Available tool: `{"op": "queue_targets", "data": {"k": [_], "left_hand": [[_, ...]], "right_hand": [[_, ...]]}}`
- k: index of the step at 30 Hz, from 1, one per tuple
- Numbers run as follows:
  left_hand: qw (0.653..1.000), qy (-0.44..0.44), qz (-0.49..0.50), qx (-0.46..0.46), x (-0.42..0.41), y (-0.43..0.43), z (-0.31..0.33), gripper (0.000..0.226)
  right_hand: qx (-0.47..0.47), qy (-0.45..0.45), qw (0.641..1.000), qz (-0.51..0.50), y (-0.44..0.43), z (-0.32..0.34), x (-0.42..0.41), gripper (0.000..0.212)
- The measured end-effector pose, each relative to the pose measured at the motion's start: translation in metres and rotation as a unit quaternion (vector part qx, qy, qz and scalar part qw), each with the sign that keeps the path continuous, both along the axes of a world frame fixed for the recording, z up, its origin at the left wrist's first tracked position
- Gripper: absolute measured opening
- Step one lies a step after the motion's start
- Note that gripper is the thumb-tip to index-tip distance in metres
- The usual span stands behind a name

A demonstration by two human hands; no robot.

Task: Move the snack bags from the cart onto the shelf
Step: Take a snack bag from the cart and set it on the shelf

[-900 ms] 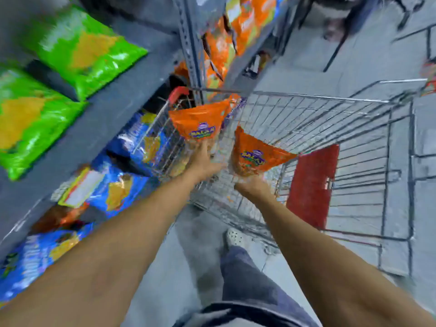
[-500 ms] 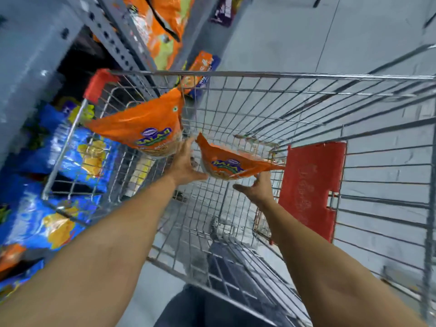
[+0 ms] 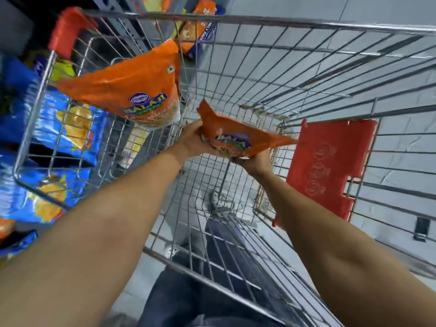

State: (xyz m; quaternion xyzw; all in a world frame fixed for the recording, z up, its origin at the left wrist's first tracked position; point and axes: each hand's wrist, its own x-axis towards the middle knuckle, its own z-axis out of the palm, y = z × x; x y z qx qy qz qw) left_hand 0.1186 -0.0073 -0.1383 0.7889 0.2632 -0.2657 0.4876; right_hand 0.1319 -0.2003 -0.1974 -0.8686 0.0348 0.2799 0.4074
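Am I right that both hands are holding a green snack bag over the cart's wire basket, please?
Not quite: the bag is orange, not green. The head view shows the left hand and right hand holding it over the cart.

Two orange snack bags, one wire cart, two hands.

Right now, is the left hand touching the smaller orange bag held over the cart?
Touching. The head view shows the left hand pressed against the near edge of the smaller orange bag, with the right hand supporting it from below.
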Motion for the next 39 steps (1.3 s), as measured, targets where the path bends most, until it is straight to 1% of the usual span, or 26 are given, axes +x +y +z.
{"op": "queue_targets", "data": {"k": [1,3,5,6,9,11,12,14,15,18,21,23,25,27,31,34,37,39], "left_hand": [[1.000,-0.005,-0.002,-0.008,-0.002,0.001,0.007,0.071],[1.000,0.005,-0.011,0.008,-0.008,0.003,0.021,0.078],[1.000,-0.006,-0.012,-0.001,-0.018,0.005,0.044,0.084],[1.000,-0.018,-0.005,-0.015,-0.023,0.007,0.053,0.084],[0.995,-0.098,0.012,0.007,-0.042,0.012,0.100,0.084],[0.986,-0.156,0.028,0.040,-0.062,0.018,0.132,0.082],[0.982,-0.176,0.044,0.052,-0.074,0.023,0.147,0.081],[0.973,-0.204,0.091,0.061,-0.099,0.033,0.177,0.077],[0.967,-0.222,0.106,0.067,-0.113,0.039,0.193,0.074],[0.941,-0.290,0.153,0.085,-0.158,0.054,0.236,0.061],[0.896,-0.376,0.214,0.099,-0.204,0.071,0.286,0.059],[0.858,-0.429,0.256,0.118,-0.232,0.082,0.322,0.060],[0.816,-0.478,0.285,0.153,-0.259,0.096,0.361,0.054],[0.770,-0.522,0.307,0.199,-0.285,0.106,0.401,0.050],[0.677,-0.593,0.349,0.259,-0.333,0.127,0.476,0.039],[0.612,-0.637,0.368,0.289,-0.367,0.140,0.524,0.035],[0.573,-0.659,0.374,0.312,-0.402,0.155,0.565,0.034],[0.548,-0.671,0.375,0.330,-0.424,0.165,0.588,0.030]], "right_hand": [[0.001,0.006,1.000,0.015,-0.002,0.011,0.002,0.062],[-0.004,0.033,0.998,0.050,-0.005,0.031,0.004,0.063],[0.035,0.037,0.997,0.064,-0.006,0.051,0.000,0.065],[0.052,0.037,0.995,0.076,-0.005,0.059,0.000,0.065],[0.090,0.043,0.989,0.111,0.001,0.099,-0.002,0.068],[0.117,0.021,0.981,0.150,0.008,0.131,-0.003,0.067],[0.136,0.003,0.976,0.169,0.015,0.153,-0.005,0.063],[0.186,-0.031,0.957,0.218,0.026,0.185,-0.009,0.053],[0.207,-0.054,0.947,0.241,0.033,0.201,-0.013,0.051],[0.242,-0.099,0.923,0.282,0.059,0.240,-0.030,0.058],[0.273,-0.124,0.911,0.284,0.093,0.282,-0.056,0.060],[0.328,-0.155,0.885,0.291,0.120,0.320,-0.080,0.047],[0.398,-0.172,0.851,0.295,0.148,0.362,-0.104,0.040],[0.472,-0.182,0.807,0.306,0.175,0.405,-0.125,0.033],[0.563,-0.195,0.727,0.341,0.228,0.483,-0.168,0.038],[0.620,-0.194,0.675,0.348,0.261,0.537,-0.198,0.044],[0.656,-0.189,0.636,0.358,0.289,0.585,-0.228,0.042],[0.670,-0.192,0.616,0.367,0.306,0.615,-0.248,0.042]]}}
